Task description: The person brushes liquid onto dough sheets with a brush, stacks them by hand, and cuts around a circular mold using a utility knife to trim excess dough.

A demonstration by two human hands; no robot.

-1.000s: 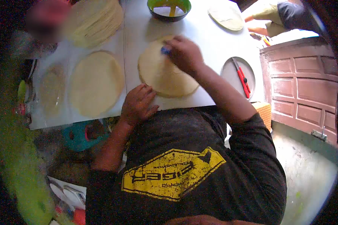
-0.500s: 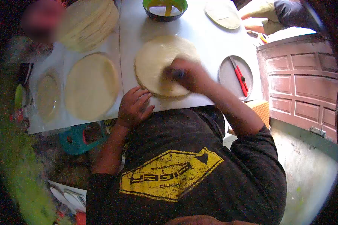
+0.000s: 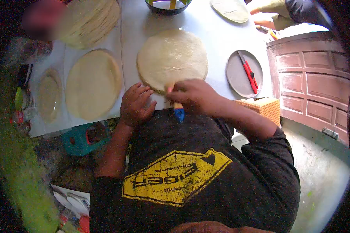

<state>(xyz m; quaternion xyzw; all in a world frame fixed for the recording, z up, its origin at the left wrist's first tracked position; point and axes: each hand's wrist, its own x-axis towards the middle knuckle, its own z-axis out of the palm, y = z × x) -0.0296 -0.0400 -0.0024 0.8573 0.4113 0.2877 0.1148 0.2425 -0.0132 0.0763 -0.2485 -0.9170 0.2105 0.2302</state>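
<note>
A pale round flatbread stack (image 3: 172,58) lies on the white table, its top shiny in places. My right hand (image 3: 194,97) is closed on a brush (image 3: 179,112) at the near edge of the stack; the brush's blue part points toward my body. My left hand (image 3: 137,104) rests at the table's near edge, just left of the stack, with fingers apart and nothing in it. A dark bowl (image 3: 168,8) with a green inside stands beyond the stack, cut off by the frame's top.
Another flat round (image 3: 93,84) and a tall stack of rounds (image 3: 90,23) lie left. A grey plate (image 3: 237,79) carries a red-handled knife (image 3: 250,77) at right. One more round (image 3: 231,9) sits at the back. A person's legs (image 3: 276,11) show at upper right.
My right hand has moved with the brush from the middle of the stack to its near edge, and the brush has turned so its blue part points toward me. My left hand stays in place.
</note>
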